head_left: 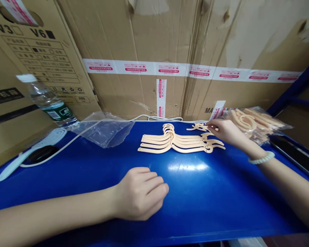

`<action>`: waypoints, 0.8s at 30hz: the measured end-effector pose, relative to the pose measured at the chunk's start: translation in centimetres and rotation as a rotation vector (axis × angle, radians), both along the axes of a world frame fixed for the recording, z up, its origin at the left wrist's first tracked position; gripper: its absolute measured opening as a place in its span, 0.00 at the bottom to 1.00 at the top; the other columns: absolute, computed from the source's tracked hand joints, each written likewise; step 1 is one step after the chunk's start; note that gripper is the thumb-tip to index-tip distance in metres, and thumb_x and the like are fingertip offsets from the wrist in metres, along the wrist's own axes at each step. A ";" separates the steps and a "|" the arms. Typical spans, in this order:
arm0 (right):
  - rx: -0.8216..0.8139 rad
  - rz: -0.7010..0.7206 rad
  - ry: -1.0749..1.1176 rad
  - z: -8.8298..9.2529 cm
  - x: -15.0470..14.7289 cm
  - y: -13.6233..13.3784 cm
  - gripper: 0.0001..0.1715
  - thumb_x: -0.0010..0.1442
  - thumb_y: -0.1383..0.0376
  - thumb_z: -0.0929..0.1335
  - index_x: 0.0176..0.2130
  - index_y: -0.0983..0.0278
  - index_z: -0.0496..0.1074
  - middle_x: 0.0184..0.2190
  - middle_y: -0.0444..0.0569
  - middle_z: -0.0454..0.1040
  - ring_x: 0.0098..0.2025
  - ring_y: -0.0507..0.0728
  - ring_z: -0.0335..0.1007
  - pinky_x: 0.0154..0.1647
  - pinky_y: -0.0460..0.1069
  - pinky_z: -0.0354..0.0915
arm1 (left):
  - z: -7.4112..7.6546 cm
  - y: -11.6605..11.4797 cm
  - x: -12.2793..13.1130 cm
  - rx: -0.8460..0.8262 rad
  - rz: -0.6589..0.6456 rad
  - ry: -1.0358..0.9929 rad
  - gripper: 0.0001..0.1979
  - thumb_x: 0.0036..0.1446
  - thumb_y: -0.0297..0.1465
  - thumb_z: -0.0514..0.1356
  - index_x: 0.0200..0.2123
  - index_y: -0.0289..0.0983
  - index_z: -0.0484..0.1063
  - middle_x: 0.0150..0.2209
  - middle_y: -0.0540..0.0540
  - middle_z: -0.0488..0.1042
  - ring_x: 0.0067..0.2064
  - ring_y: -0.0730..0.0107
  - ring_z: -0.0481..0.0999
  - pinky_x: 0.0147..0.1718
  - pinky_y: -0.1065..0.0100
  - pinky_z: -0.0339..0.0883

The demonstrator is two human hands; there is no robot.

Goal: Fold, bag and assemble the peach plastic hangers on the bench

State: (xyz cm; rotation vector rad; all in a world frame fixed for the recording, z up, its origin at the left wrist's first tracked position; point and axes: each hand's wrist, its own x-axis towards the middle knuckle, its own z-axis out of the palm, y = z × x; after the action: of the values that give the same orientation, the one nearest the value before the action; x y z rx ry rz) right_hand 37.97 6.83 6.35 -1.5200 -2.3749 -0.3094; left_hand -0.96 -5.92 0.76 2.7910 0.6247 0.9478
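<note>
On the blue tabletop, several peach plastic clothes hangers (154, 148) lie overlapped in a row, their hooks bunched at the back. Loose curved pieces (214, 143) overlap the row's right end. Behind it is a small pile of similar peach pieces (197, 127). My right hand (228, 132) reaches to that pile, thumb and fingers pinched at a piece on its right side; the fingertips partly hide it. My left hand (144, 193) rests as a closed fist in front of the hangers, apart from them, with nothing showing in it.
A clear bag of peach parts (254, 121) lies at the right, beside a dark flat object (296, 154). To the left are a water bottle (51, 103), a pale hairbrush (33, 151), a white cable (74, 139) and an empty plastic bag (105, 130). Cardboard boxes (134, 37) wall the back.
</note>
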 end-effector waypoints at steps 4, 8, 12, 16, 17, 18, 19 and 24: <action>-0.064 -0.026 -0.347 0.2 -2.8 2.6 0.15 0.65 0.71 0.64 0.45 0.66 0.79 0.42 0.59 0.81 0.46 0.63 0.76 0.38 0.51 0.68 | -2.0 1.8 2.4 0.168 -0.016 0.119 0.07 0.63 0.27 0.53 0.38 0.36 0.71 0.29 0.47 0.73 0.26 0.67 0.70 0.23 0.63 0.57; -0.099 -0.006 -0.501 -0.2 -4.6 4.1 0.15 0.66 0.71 0.64 0.44 0.66 0.80 0.44 0.61 0.79 0.50 0.64 0.72 0.34 0.49 0.64 | -2.1 1.7 2.3 0.075 -0.018 0.124 0.06 0.63 0.28 0.53 0.42 0.37 0.68 0.32 0.48 0.73 0.28 0.67 0.70 0.25 0.64 0.58; -0.021 0.006 -0.538 -1.3 -4.4 5.0 0.17 0.70 0.68 0.61 0.40 0.67 0.80 0.43 0.60 0.77 0.49 0.64 0.71 0.31 0.50 0.59 | -1.9 1.9 1.9 0.051 -0.042 0.127 0.07 0.63 0.29 0.53 0.45 0.38 0.66 0.34 0.48 0.74 0.30 0.66 0.72 0.26 0.63 0.59; 0.067 0.043 -0.532 -1.9 -3.9 5.3 0.17 0.69 0.67 0.61 0.38 0.67 0.79 0.41 0.59 0.77 0.46 0.63 0.70 0.30 0.51 0.58 | -2.0 2.1 1.9 0.023 -0.052 0.119 0.09 0.64 0.28 0.53 0.47 0.38 0.66 0.35 0.47 0.75 0.31 0.66 0.74 0.26 0.64 0.60; 0.092 0.058 -0.523 -1.9 -3.9 5.3 0.17 0.69 0.67 0.62 0.38 0.67 0.79 0.41 0.59 0.77 0.45 0.63 0.70 0.31 0.51 0.59 | -2.0 2.1 1.8 0.007 -0.056 0.107 0.09 0.64 0.28 0.53 0.47 0.38 0.66 0.36 0.47 0.76 0.31 0.66 0.74 0.26 0.64 0.60; 0.117 0.072 -0.508 -1.9 -3.9 5.4 0.17 0.69 0.67 0.61 0.37 0.67 0.79 0.40 0.59 0.77 0.44 0.63 0.70 0.32 0.52 0.59 | -1.9 2.0 1.8 -0.014 -0.062 0.092 0.09 0.63 0.28 0.53 0.47 0.38 0.66 0.36 0.46 0.77 0.31 0.66 0.74 0.26 0.65 0.60; 0.147 0.079 -0.477 -1.7 -3.9 5.3 0.18 0.69 0.66 0.61 0.37 0.66 0.78 0.39 0.59 0.77 0.44 0.63 0.70 0.33 0.52 0.60 | -1.9 2.0 1.7 -0.043 -0.067 0.072 0.10 0.63 0.28 0.53 0.47 0.38 0.67 0.36 0.46 0.77 0.31 0.66 0.75 0.27 0.65 0.61; 0.209 0.085 0.053 -0.3 -5.7 3.9 0.17 0.68 0.59 0.63 0.36 0.64 0.78 0.35 0.56 0.78 0.38 0.61 0.72 0.35 0.52 0.65 | -1.7 2.4 1.7 -0.385 -0.054 -0.105 0.16 0.62 0.27 0.56 0.52 0.38 0.69 0.42 0.45 0.78 0.34 0.69 0.76 0.33 0.68 0.68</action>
State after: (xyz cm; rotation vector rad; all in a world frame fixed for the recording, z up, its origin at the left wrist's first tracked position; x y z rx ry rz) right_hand 32.25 10.76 6.06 -1.3130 -2.2782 -0.4752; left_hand 0.77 -3.55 -0.94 2.3926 0.6358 0.8520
